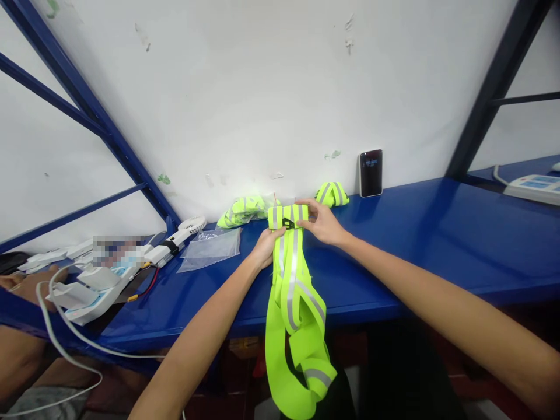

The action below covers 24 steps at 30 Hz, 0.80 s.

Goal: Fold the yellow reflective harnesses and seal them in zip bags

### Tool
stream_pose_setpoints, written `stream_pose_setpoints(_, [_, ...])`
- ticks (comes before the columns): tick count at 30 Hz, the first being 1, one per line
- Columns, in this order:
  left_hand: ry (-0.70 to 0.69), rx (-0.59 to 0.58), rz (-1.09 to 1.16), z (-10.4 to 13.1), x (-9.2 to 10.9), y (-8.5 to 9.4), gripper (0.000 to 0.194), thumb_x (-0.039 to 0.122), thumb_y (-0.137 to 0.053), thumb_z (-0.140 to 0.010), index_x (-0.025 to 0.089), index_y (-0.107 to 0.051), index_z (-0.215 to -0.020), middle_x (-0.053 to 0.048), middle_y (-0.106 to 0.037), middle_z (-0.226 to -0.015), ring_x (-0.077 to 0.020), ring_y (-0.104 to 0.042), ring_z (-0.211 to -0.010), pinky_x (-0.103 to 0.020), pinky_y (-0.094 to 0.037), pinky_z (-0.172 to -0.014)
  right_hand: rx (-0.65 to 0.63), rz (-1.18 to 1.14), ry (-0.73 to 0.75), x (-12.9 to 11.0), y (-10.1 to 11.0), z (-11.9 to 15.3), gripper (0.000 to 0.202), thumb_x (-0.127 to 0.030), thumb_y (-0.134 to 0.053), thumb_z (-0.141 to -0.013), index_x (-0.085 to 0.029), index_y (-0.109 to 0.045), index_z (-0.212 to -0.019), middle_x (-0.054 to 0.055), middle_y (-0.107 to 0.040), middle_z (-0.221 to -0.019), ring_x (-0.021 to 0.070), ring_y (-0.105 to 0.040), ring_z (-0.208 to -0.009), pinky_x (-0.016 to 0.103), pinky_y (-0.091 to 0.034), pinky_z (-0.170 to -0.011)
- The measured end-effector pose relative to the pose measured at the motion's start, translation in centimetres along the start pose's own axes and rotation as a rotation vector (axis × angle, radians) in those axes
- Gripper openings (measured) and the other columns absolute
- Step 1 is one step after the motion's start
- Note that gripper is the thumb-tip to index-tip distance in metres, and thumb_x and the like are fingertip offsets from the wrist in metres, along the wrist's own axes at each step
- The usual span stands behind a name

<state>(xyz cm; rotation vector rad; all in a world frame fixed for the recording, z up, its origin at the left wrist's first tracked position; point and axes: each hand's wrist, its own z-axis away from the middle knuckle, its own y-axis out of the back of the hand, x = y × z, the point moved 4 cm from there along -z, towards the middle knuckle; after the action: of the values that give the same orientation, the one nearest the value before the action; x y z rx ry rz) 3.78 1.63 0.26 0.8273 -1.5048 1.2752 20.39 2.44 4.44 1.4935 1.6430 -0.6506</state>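
Observation:
A neon yellow reflective strap harness (294, 286) with grey stripes hangs over the front edge of the blue shelf, its lower loops dangling below. My left hand (265, 246) grips the gathered straps just under a black buckle (287, 223). At the top right, my right hand (322, 221) pinches the end of the folded band between thumb and fingers. Behind my hands, against the wall, lie a bagged bundle of the same yellow straps (245, 210) and a folded yellow bundle (332, 194).
Clear plastic bags (212, 249) lie left of my hands. A phone-like device (371, 173) leans on the wall. A white fan (192, 224), a power strip (98, 294) and white cables crowd the left side. Another person's hand (37, 286) is at the far left. Blue shelf posts (109, 131) frame the space.

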Motion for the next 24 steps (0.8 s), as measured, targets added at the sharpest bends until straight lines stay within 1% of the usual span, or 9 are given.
stream_pose_setpoints(2, [0.0, -0.006, -0.005, -0.1, -0.2, 0.1, 0.031, 0.024, -0.075, -0.071, 0.009, -0.069, -0.097, -0.013, -0.074, -0.09, -0.0214, -0.07, -0.073, -0.033, -0.054, -0.074, 0.008, 0.036, 0.032, -0.2, -0.1, 0.1, 0.061, -0.023, -0.07, -0.072, -0.021, -0.052, -0.13, 0.009, -0.068, -0.107, 0.0267, -0.065, -0.099, 0.041, -0.054, -0.082])
stream_pose_setpoints(4, [-0.014, 0.001, -0.009, -0.1, -0.4, 0.2, 0.032, 0.027, -0.077, -0.07, 0.009, -0.069, -0.096, -0.012, -0.074, -0.088, -0.0214, -0.07, -0.071, -0.033, -0.054, -0.073, 0.023, 0.079, 0.03, -0.3, -0.2, 0.2, 0.063, -0.023, -0.07, -0.071, -0.02, -0.051, -0.131, 0.009, -0.068, -0.108, 0.0272, -0.065, -0.1, 0.039, -0.055, -0.078])
stream_pose_setpoints(8, [-0.035, 0.039, 0.011, -0.2, -0.6, 0.4, 0.031, 0.029, -0.078, -0.07, 0.011, -0.069, -0.092, -0.011, -0.074, -0.086, -0.02, -0.069, -0.068, -0.031, -0.054, -0.07, 0.057, 0.184, 0.055, -0.2, -0.4, 0.4, 0.039, -0.023, -0.067, -0.073, -0.02, -0.059, -0.11, 0.008, -0.066, -0.107, 0.0265, -0.062, -0.1, 0.032, -0.053, -0.068])
stream_pose_setpoints(12, [0.009, 0.046, 0.018, -0.3, -0.9, 0.6, 0.026, 0.03, -0.076, -0.072, 0.011, -0.069, -0.088, -0.01, -0.074, -0.083, -0.0201, -0.069, -0.067, -0.031, -0.054, -0.068, 0.045, 0.277, 0.134, -0.2, -1.0, 0.8, 0.031, -0.022, -0.061, -0.076, -0.022, -0.051, -0.105, 0.006, -0.064, -0.099, 0.0225, -0.061, -0.083, 0.031, -0.049, -0.064])
stream_pose_setpoints(15, [0.045, 0.055, 0.027, -0.4, -0.9, 0.5, 0.022, 0.027, -0.075, -0.073, 0.01, -0.068, -0.086, -0.011, -0.073, -0.083, -0.0213, -0.069, -0.07, -0.033, -0.054, -0.072, 0.025, 0.409, 0.157, -0.4, -1.2, 1.1, 0.03, -0.019, -0.058, -0.076, -0.022, -0.048, -0.104, 0.004, -0.065, -0.092, 0.0209, -0.059, -0.07, 0.033, -0.047, -0.065])
stream_pose_setpoints(17, [0.07, 0.047, 0.042, -0.3, -0.8, 0.3, 0.022, 0.022, -0.075, -0.072, 0.011, -0.069, -0.089, -0.011, -0.073, -0.083, -0.0218, -0.07, -0.072, -0.035, -0.054, -0.076, -0.001, 0.42, 0.192, -0.8, -1.3, 1.4, 0.028, -0.015, -0.054, -0.076, -0.023, -0.048, -0.102, 0.005, -0.067, -0.098, 0.0232, -0.062, -0.078, 0.034, -0.047, -0.07])
stream_pose_setpoints(20, [0.11, -0.034, 0.019, 0.1, -0.6, -0.3, 0.029, 0.018, -0.078, -0.067, 0.012, -0.069, -0.095, -0.011, -0.074, -0.087, -0.0223, -0.07, -0.076, -0.036, -0.054, -0.079, -0.014, 0.376, 0.242, -1.2, -1.4, 1.5, 0.028, -0.007, -0.047, -0.074, -0.023, -0.048, -0.098, 0.006, -0.068, -0.112, 0.0267, -0.063, -0.101, 0.037, -0.047, -0.085])
stream_pose_setpoints(22, [0.131, -0.087, -0.031, 0.4, -0.5, -0.7, 0.033, 0.017, -0.08, -0.064, 0.012, -0.069, -0.095, -0.011, -0.074, -0.088, -0.0222, -0.07, -0.076, -0.036, -0.053, -0.078, 0.009, 0.364, 0.247, -1.2, -1.4, 1.5, 0.03, -0.005, -0.046, -0.073, -0.024, -0.049, -0.096, 0.006, -0.067, -0.116, 0.0262, -0.062, -0.108, 0.038, -0.046, -0.09])
stream_pose_setpoints(24, [0.131, -0.075, -0.068, 0.5, -0.4, -0.7, 0.035, 0.016, -0.081, -0.061, 0.011, -0.069, -0.093, -0.01, -0.074, -0.087, -0.0217, -0.069, -0.075, -0.035, -0.053, -0.077, 0.014, 0.363, 0.259, -1.0, -1.3, 1.5, 0.03, -0.004, -0.045, -0.072, -0.023, -0.05, -0.094, 0.007, -0.067, -0.117, 0.0252, -0.062, -0.11, 0.038, -0.046, -0.092])
